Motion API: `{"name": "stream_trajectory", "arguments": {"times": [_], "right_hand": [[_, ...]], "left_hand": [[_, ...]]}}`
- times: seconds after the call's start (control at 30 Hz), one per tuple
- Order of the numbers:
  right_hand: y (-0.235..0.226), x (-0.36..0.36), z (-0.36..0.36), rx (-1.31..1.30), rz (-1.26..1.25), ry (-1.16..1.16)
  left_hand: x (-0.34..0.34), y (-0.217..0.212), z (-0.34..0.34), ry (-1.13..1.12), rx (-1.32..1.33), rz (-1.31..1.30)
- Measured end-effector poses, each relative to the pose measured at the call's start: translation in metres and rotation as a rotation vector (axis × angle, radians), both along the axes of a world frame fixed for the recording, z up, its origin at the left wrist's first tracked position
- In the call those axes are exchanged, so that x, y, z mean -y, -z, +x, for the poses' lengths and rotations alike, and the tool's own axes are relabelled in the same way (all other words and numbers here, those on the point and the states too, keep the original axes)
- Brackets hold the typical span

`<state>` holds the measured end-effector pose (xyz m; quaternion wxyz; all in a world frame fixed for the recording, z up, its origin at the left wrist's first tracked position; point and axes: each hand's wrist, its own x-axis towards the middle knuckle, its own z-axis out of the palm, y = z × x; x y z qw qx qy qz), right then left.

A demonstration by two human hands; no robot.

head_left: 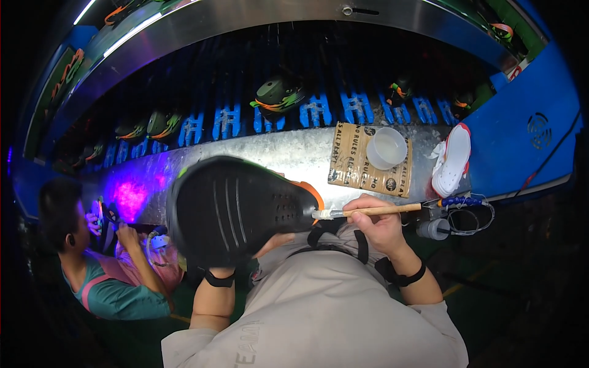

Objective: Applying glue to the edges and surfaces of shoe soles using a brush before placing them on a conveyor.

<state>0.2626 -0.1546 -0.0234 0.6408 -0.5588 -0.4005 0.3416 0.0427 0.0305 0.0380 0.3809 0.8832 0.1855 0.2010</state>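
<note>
Black ribbed shoe sole (pixel 236 211) held up in the left hand, wooden-handled brush (pixel 368 211) at its edge in the right hand (pixel 380 227).

The left hand (pixel 270 244) is mostly hidden behind the sole, which it props up from underneath with its ridged underside facing the camera; only a bit of the hand shows below the sole's right lower edge, so the exact hold cannot be told. The right hand, just to the right of the sole, is clenched around the brush handle, and the pale bristles touch the sole's right rim, beside an orange edge. Beyond the right hand, on the metal bench (pixel 264 150), a white cup (pixel 386 147) stands on a brown cardboard piece (pixel 356 162). A white and red shoe (pixel 452 159) lies further right. To the far left a co-worker (pixel 92 264) handles another shoe under purple light.
</note>
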Motion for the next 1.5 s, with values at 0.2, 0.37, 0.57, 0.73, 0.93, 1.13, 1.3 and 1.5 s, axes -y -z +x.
{"name": "stream_trajectory", "arguments": {"times": [0.2,0.37,0.57,0.73,0.93,1.13,1.3,1.5], "right_hand": [[-0.003,-0.008,0.004,-0.009,-0.063,-0.073],[-0.006,-0.012,0.009,0.036,-0.061,-0.159],[-0.01,-0.017,0.01,0.106,-0.025,-0.123],[-0.011,-0.021,0.006,0.095,0.011,-0.075],[-0.015,-0.012,0.006,0.05,0.067,-0.087],[-0.011,-0.01,0.002,-0.075,-0.083,-0.163],[-0.012,-0.015,-0.002,-0.007,-0.056,-0.07],[-0.015,-0.016,-0.007,-0.107,0.031,0.013]], "left_hand": [[-0.003,0.014,-0.003,0.075,0.256,-0.542],[-0.013,0.01,-0.001,0.077,0.189,-0.754],[-0.01,0.006,0.007,0.077,0.225,-0.939],[-0.014,0.006,0.011,0.081,0.271,-0.99],[-0.021,0.008,0.008,0.097,0.271,-1.008],[-0.019,0.01,0.009,0.155,0.235,-1.011],[-0.017,0.008,0.009,0.159,0.217,-1.051],[-0.021,0.018,0.003,0.182,0.215,-1.072]]}}
